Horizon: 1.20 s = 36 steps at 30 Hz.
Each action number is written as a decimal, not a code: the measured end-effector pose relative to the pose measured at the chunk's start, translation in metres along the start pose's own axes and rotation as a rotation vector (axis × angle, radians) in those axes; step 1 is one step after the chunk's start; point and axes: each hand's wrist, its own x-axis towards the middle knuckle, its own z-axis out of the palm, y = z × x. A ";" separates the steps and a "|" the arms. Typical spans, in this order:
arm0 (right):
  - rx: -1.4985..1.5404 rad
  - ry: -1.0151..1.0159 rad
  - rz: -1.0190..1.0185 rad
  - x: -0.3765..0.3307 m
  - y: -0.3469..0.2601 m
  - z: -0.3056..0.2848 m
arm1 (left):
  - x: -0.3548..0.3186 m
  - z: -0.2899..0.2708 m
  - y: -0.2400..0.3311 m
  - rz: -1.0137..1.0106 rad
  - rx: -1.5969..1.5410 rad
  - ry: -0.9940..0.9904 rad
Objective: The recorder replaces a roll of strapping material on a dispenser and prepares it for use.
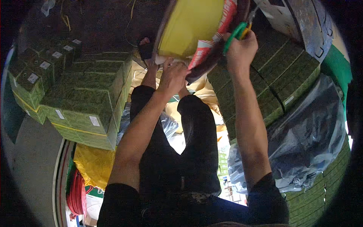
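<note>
At the top centre is a large curved thing with a dark brown rim and a yellow face (191,28); its kind is not plain. A red and white printed strip (201,52) runs along its right side. My left hand (174,77) is closed on its lower edge, the fingers bent over the rim. Just right of the rim, my right hand (242,51) is wrapped round scissors with green and yellow handles (235,37). The blades point up and away, partly blurred.
Strapped green patterned boxes (81,100) are stacked at left, with more green boxes (280,72) at right. Clear plastic sheeting (298,140) drapes over the right stack. Brown wrapped packages (206,96) lie beyond my legs. Yellow sheeting (92,164) and a red coil (76,195) are lower left.
</note>
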 end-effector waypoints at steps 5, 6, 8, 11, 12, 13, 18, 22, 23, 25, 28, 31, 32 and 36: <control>-0.081 0.105 0.351 0.040 0.013 -0.044 | 0.015 -0.001 0.033 -0.010 0.011 -0.031; -0.085 0.091 0.390 0.049 0.013 -0.049 | 0.023 0.002 0.035 0.009 0.064 -0.028; -0.078 0.045 0.285 0.065 0.008 -0.055 | 0.037 0.005 0.040 0.042 0.068 0.023; -0.288 0.002 0.210 0.060 0.002 -0.055 | 0.061 0.007 0.049 0.059 0.129 0.064; -0.451 0.047 0.100 0.049 0.003 -0.052 | 0.067 0.007 0.053 0.033 0.107 0.020; -0.630 0.073 0.049 0.041 0.006 -0.050 | 0.069 0.006 0.057 -0.001 0.081 -0.062; -0.463 0.121 -0.035 0.045 0.032 -0.054 | 0.008 -0.020 0.083 0.278 -0.129 -0.095; -0.471 0.126 -0.079 0.096 0.042 -0.062 | -0.064 -0.076 0.063 -0.642 0.013 -0.935; -0.458 0.146 -0.123 0.102 0.043 -0.065 | -0.070 -0.085 0.064 -0.604 0.006 -0.907; -0.417 0.013 -0.068 0.109 0.041 -0.067 | -0.055 -0.098 0.066 -0.462 0.373 -0.670; -0.438 0.101 -0.060 0.099 0.036 -0.066 | 0.031 -0.076 0.084 -0.049 0.109 -0.093; -0.315 0.060 0.001 0.087 0.031 -0.063 | 0.123 -0.043 0.114 -0.254 -0.217 -0.065; -0.181 0.052 0.036 0.084 0.030 -0.062 | 0.144 -0.033 0.122 -0.205 -0.227 0.009; 0.174 0.011 0.205 0.081 0.026 -0.060 | 0.172 -0.010 0.131 -0.342 -0.249 0.115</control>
